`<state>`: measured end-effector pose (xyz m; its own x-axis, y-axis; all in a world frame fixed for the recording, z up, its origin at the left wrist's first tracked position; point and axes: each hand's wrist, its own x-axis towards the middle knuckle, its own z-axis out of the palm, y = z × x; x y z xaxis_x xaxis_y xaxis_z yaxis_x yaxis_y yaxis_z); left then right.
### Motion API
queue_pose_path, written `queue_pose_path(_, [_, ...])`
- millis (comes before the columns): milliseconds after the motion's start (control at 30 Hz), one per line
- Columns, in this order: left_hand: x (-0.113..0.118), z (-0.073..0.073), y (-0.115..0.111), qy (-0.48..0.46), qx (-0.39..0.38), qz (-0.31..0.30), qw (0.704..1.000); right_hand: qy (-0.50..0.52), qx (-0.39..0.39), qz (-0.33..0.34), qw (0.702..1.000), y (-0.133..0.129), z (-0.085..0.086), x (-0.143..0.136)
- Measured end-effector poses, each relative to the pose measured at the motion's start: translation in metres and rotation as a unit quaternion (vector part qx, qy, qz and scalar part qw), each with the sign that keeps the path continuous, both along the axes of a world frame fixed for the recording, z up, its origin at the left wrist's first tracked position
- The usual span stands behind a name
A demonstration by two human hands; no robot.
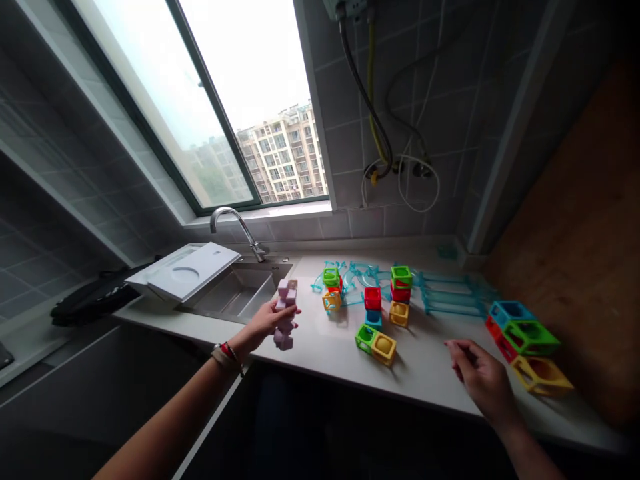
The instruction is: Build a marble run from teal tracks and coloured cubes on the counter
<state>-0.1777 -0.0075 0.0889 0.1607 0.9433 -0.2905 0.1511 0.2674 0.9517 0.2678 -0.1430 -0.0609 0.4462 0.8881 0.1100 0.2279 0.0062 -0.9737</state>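
My left hand [270, 323] grips a pinkish-purple cluster of small cube blocks [285, 340] above the counter's front edge, close to the sink. Fingers and thumb close around the middle of the cluster, and cubes stick out above and below. My right hand [483, 380] hovers over the right front of the counter with its fingers curled in towards the thumb; nothing shows in it. To its right stands a stack of blue, green, red and yellow open-frame cubes [531, 337]. Left of it, a green and yellow cube pair [376, 343] lies in front of a blue cube [373, 319] and a red cube [373, 299].
Two more cube groups stand behind, one with a green top cube [331, 277], another with a green top cube [401, 275]. Translucent blue track pieces [453, 293] lie along the back. At left are a steel sink [240, 287], a faucet [235, 213] and a white box [195, 270].
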Motion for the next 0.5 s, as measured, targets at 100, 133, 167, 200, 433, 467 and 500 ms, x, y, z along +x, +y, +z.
queue_pose_path(100, [-0.008,0.0,0.036,0.025,-0.019,0.008,0.999,-0.01,-0.005,0.008,1.0,-0.002,0.003,-0.001])
queue_pose_path(133, [-0.009,-0.002,0.048,0.037,-0.028,0.012,0.999,-0.012,-0.007,0.011,1.0,-0.002,0.004,-0.002])
queue_pose_path(167, [-0.009,-0.003,0.061,0.05,-0.038,0.013,0.998,-0.012,-0.009,0.012,1.0,-0.002,0.006,-0.002])
queue_pose_path(200, [-0.008,-0.006,0.073,0.064,-0.049,0.012,0.997,-0.01,-0.011,0.012,1.0,-0.002,0.007,-0.003])
queue_pose_path(433, [0.007,-0.034,0.148,0.166,-0.055,0.023,0.984,0.085,0.0,-0.015,0.996,-0.006,0.003,-0.001])
queue_pose_path(467, [0.009,-0.038,0.158,0.177,-0.045,0.029,0.983,0.101,0.008,-0.021,0.995,-0.006,0.002,0.0])
queue_pose_path(500, [0.011,-0.042,0.168,0.186,-0.031,0.037,0.981,0.112,0.013,-0.026,0.993,-0.006,0.001,0.0])
